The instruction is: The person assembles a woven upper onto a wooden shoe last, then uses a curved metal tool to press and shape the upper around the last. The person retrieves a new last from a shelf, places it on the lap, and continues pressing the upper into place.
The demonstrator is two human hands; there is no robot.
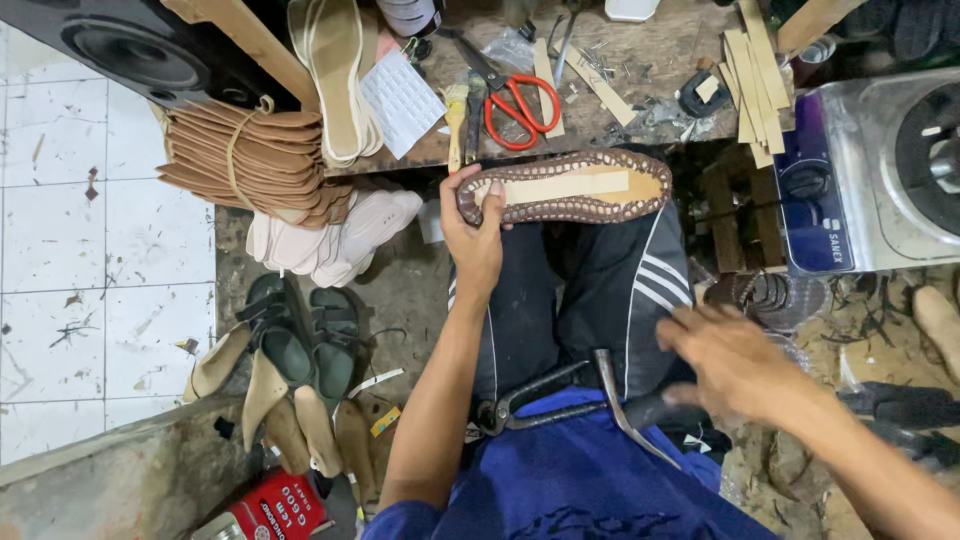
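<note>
- Shoe upper with insole [565,187] lies sole-up across our knees, its brown woven edge folded around a tan insole board, just below the front edge of the workbench [640,60].
- Our left hand [472,235] grasps the shoe at its left end, thumb pressed on the insole and fingers curled under the woven edge.
- Our right hand [735,360] is low over our right thigh, blurred, fingers bent loosely toward a dark handle; we cannot tell whether they close on it.
- Lasting pincers [530,405] rest on our lap against the blue shirt, near the right hand, and a metal hammer head [610,375] stands just beside them.
- Red-handled scissors [515,100] lie on the workbench above the shoe, beside a small brush [456,115] and scattered tan strips [752,75].
- We see a tied bundle of brown cut soles [255,160] at the bench's left end, with pale insoles [335,235] stacked under it.
- A pair of dark green sandals [305,335] sits on the floor to our left, with tan sole pieces [275,410] lying just beside them.
- A small stove [870,175] stands at the right, well apart from the shoe.
</note>
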